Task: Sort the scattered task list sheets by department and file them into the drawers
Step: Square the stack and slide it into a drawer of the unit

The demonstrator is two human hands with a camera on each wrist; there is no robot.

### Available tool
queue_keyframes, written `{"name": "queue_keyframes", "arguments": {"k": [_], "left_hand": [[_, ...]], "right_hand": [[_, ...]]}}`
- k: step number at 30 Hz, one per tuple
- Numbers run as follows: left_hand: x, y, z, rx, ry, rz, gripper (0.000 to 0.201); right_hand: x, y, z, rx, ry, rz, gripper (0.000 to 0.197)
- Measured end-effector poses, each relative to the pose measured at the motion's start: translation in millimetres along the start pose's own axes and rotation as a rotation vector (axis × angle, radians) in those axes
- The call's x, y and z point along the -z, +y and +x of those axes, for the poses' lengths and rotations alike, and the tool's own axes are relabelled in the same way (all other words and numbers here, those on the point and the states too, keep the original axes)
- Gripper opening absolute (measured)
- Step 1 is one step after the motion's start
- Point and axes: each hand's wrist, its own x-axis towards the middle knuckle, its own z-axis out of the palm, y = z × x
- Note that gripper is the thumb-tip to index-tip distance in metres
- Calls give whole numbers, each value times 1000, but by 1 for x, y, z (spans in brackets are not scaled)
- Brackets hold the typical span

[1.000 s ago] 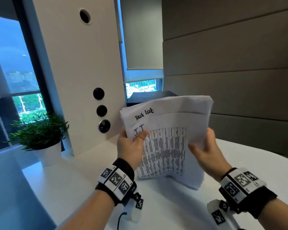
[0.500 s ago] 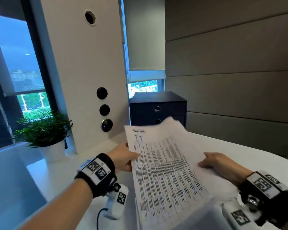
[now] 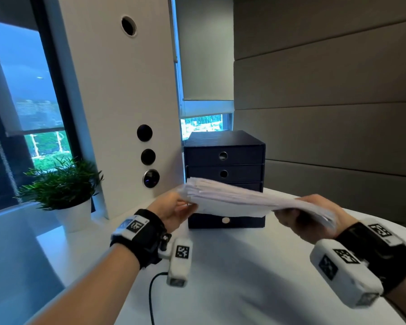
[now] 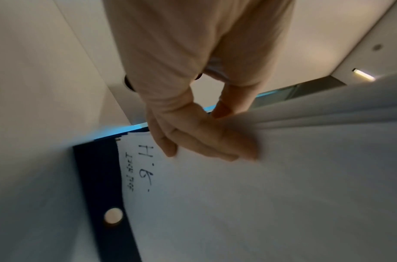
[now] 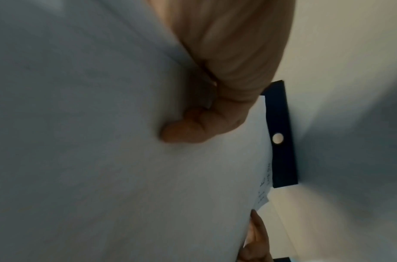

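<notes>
In the head view, the left hand [image 3: 174,207] and right hand [image 3: 302,219] each grip an end of the sheets [image 3: 239,198], held flat above the table [image 3: 232,277] before the drawers [image 3: 224,158]. The left wrist view shows fingers [image 4: 206,140] under the stack, thumb on its edge. The right wrist view shows curled fingers [image 5: 188,131] pressing the sheets' underside.

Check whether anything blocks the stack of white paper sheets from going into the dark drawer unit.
Every visible drawer front of the dark blue drawer unit looks closed, so none can take paper yet. The stack of white paper sheets is held by the left hand and right hand, leaving no hand free to pull.
</notes>
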Motion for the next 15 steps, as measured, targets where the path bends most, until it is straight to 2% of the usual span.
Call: {"name": "queue_keyframes", "arguments": {"k": [3,6,9,10,14,15], "left_hand": [[-11,15,9,24,5,-31,19],[-20,24,13,44,35,-33,19],[-26,28,17,40,67,-57,23],[-28,28,18,41,76,-57,24],[-28,16,29,59,144,-59,25],[-28,12,32,69,165,-58,23]], "right_hand": [[-3,-12,-2,26,-76,92,65],[-10,-18,-1,112,-53,147,56],[-16,-28,2,195,-20,212,58],[-16,-30,3,200,-2,236,53],[-15,-32,26,232,114,290,12],[-12,-34,34,209,166,325,16]]}}
